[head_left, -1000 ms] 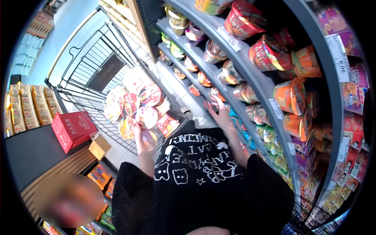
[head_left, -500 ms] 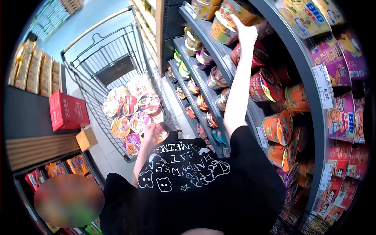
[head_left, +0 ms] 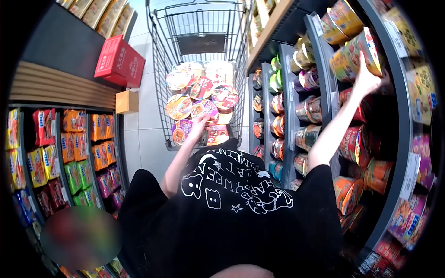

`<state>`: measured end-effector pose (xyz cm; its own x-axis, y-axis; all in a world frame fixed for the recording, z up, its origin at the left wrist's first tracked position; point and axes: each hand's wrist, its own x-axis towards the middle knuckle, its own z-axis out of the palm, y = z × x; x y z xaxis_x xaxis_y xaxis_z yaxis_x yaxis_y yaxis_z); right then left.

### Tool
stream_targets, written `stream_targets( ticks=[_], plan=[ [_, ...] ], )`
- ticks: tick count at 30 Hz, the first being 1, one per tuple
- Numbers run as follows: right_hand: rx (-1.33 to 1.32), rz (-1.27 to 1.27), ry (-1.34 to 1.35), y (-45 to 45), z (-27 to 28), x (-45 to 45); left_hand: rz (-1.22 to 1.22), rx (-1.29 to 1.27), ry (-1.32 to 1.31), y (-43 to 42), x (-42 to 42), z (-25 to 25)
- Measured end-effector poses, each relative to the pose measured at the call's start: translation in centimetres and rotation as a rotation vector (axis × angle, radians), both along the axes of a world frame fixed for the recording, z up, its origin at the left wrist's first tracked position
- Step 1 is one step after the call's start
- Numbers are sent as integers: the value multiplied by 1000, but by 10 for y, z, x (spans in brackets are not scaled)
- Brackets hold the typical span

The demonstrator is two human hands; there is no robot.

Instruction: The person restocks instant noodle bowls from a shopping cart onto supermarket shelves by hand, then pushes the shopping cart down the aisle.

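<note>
On an upper shelf at the right, my right hand [head_left: 369, 81] is closed around a yellow instant noodle cup [head_left: 348, 59], with its thumb against the lid end. Another yellow noodle cup [head_left: 342, 22] stands beside it. My left hand [head_left: 199, 127] is lower, at the near end of the metal shopping cart [head_left: 160, 88]. Its fingers are curled close to a purple-lidded noodle cup [head_left: 204, 109]; whatever they grip is hidden. Several noodle cups with round printed lids are packed in the cart, among them an orange-lidded cup [head_left: 179, 106] and a red-lidded cup [head_left: 225, 96].
Dark shelves [head_left: 288, 139] with rows of noodle cups run along my right. To the left, a low rack holds bagged noodles [head_left: 74, 120]. A red box [head_left: 121, 62] and a cardboard box [head_left: 127, 102] stand left of the cart. Price tags [head_left: 410, 176] line the shelf edge.
The view has turned, so the cart and shelves sit further right and more upright. My right hand stays on a yellow noodle cup; my left hand remains at the cart's near end.
</note>
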<state>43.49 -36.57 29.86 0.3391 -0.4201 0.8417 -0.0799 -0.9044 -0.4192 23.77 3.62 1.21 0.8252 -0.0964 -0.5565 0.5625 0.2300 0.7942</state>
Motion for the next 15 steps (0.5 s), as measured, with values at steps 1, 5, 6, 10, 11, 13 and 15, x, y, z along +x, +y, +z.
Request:
stream_targets(
  ticks=[1,5,6,10,11,13,15],
  plan=[
    [37,77,-20,14,-3,-12,4,1,-34,0,2,12],
    [28,497,-65,71,-31,-75,-65,-82,-151,-7,16,77],
    [31,583,-44,89,-41,-95,-106,-143,-240,-9,20,90],
    [354,761,335,142,-114,-176,-181,-540,-277,-17,30,112],
    [419,862,394,150,-136,-187,-265,-605,-176,-18,31,111],
    [247,965,515,167,-148,-198,-349,-603,13,-19,33,118],
    [91,1006,565,176,-163,-201,-452,-398,256,-14,37,99]
  ],
)
